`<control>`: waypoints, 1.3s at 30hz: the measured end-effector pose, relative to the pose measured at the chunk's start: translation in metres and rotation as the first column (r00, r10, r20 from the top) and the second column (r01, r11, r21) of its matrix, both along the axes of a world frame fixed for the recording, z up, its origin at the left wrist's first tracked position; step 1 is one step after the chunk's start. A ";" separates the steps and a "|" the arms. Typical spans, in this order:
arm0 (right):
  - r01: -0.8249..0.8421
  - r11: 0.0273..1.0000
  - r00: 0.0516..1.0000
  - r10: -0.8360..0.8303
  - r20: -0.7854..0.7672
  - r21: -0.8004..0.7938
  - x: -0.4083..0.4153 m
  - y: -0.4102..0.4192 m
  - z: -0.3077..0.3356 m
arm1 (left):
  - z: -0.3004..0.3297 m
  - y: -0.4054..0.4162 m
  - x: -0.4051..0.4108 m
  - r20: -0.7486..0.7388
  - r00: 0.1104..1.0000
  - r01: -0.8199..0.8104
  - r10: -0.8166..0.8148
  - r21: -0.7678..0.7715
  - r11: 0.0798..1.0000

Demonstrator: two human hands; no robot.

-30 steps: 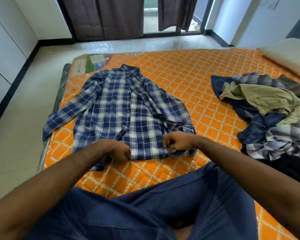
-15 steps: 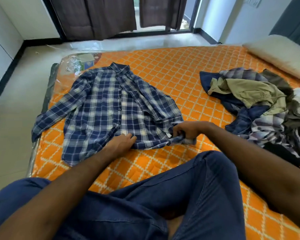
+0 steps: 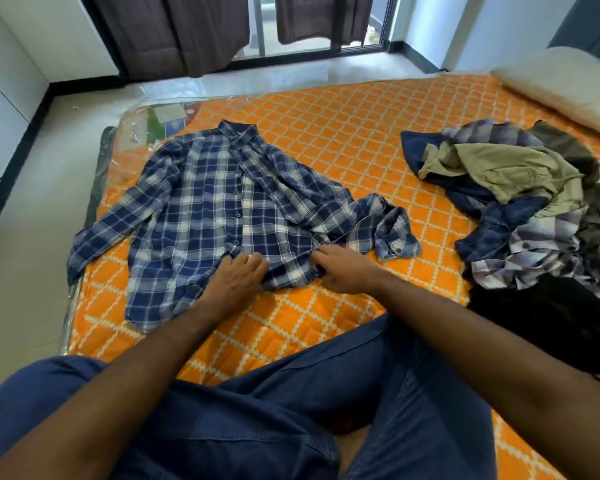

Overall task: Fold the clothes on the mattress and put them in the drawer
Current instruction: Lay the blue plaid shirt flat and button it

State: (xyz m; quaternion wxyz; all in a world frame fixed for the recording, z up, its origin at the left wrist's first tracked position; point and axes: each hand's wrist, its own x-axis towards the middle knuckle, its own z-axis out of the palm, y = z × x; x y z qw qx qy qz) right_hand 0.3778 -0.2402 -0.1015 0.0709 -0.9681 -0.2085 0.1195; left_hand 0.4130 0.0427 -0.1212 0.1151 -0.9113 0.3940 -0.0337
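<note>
Plaid shirt (image 3: 222, 216) lying collar-away, long axis running straight out from fingertips. Left hand (image 3: 234, 284) flat on hem; right hand (image 3: 343, 271) loosely curled there, grip indeterminate, nearer crumpled sleeve (image 3: 392, 226).

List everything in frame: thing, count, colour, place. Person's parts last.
plaid shirt: 1, navy and white, spread flat on the mattress's left part, collar away from the person
clothes pile: 1 heap, navy, khaki, grey plaid and black, on the mattress's right side
mattress: 1, orange with white diamond pattern, on the floor
pillow: 1, cream, far right corner of the mattress
curtains: 2, dark brown, at the glass door beyond the mattress
cabinets: white, along the left wall
jeans: blue, on the person's legs, near edge of frame
left hand: 1, fingers resting on the shirt's hem
right hand: 1, fingers on the hem's right end
</note>
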 end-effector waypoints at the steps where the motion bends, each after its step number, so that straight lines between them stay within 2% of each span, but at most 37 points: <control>1: 0.012 0.999 1.000 -0.012 0.014 -0.033 0.002 0.004 -0.008 | -0.001 0.000 -0.003 0.055 0.995 0.085 -0.085 -0.001 0.996; 3: 0.058 0.995 0.993 -0.050 0.102 -0.078 0.008 0.007 -0.018 | -0.005 -0.001 -0.009 0.005 0.980 0.199 -0.199 0.030 0.979; 5: 0.069 0.994 0.979 -0.051 0.197 -0.088 0.013 0.007 -0.023 | -0.007 -0.004 -0.018 -0.072 0.979 0.199 -0.193 0.092 0.976; 9: -0.020 0.996 0.945 0.047 0.323 -0.086 0.020 0.010 -0.030 | -0.007 -0.009 -0.027 -0.169 0.984 -0.060 0.054 -0.035 0.998; 12: 0.008 0.999 0.972 -0.018 0.232 0.043 0.027 0.015 -0.030 | -0.010 -0.016 -0.020 -0.199 0.963 -0.213 0.182 -0.144 0.967; 15: 0.024 0.981 0.991 -0.048 0.125 0.192 0.034 0.019 -0.025 | -0.012 -0.028 -0.012 -0.222 0.925 -0.347 0.309 -0.159 0.924; 17: 0.058 0.915 0.998 -0.056 -0.015 0.399 0.035 0.019 -0.015 | -0.014 -0.038 -0.011 -0.203 0.902 -0.417 0.380 -0.183 0.890; 19: 0.104 0.831 0.992 -0.044 -0.121 0.546 0.032 0.016 0.000 | -0.015 -0.050 -0.011 -0.205 0.874 -0.485 0.441 -0.291 0.825; 22: 0.125 0.763 0.991 -0.061 -0.122 0.634 0.022 0.012 0.020 | -0.010 -0.065 -0.010 -0.172 0.859 -0.506 0.483 -0.436 0.744; 25: 0.151 0.710 0.989 -0.106 -0.107 0.688 0.014 0.008 0.033 | 0.002 -0.063 -0.004 -0.053 0.896 -0.401 0.440 -0.519 0.755; 27: 0.177 0.692 0.984 -0.112 -0.139 0.699 0.010 0.006 0.041 | 0.009 -0.054 0.002 -0.012 0.935 -0.304 0.354 -0.541 0.785; 29: 0.173 0.720 0.983 -0.081 -0.166 0.672 0.009 0.007 0.048 | 0.015 -0.038 0.007 0.003 0.967 -0.217 0.256 -0.520 0.826; 31: 0.171 0.752 0.977 -0.045 -0.209 0.637 0.010 0.011 0.051 | 0.015 -0.019 0.010 0.050 0.980 -0.155 0.194 -0.423 0.893; 33: 0.192 0.737 0.959 0.000 -0.284 0.649 0.008 0.017 0.052 | 0.014 -0.001 0.010 0.084 0.979 -0.142 0.183 -0.357 0.923; 35: 0.227 0.691 0.932 0.049 -0.358 0.686 0.005 0.021 0.051 | 0.017 0.012 0.008 0.075 0.985 -0.112 0.153 -0.389 0.914; 37: 0.236 0.688 0.904 0.103 -0.414 0.686 0.001 0.023 0.052 | 0.025 0.019 0.004 -0.045 0.999 -0.024 0.007 -0.390 0.921; 38: 0.213 0.727 0.893 0.127 -0.432 0.653 0.000 0.022 0.053 | 0.030 0.021 0.002 -0.196 0.978 -0.001 -0.070 -0.343 0.939; 39: 0.172 0.791 0.883 0.141 -0.448 0.588 -0.001 0.021 0.054 | 0.033 0.022 -0.001 -0.398 0.913 -0.012 -0.087 -0.238 0.971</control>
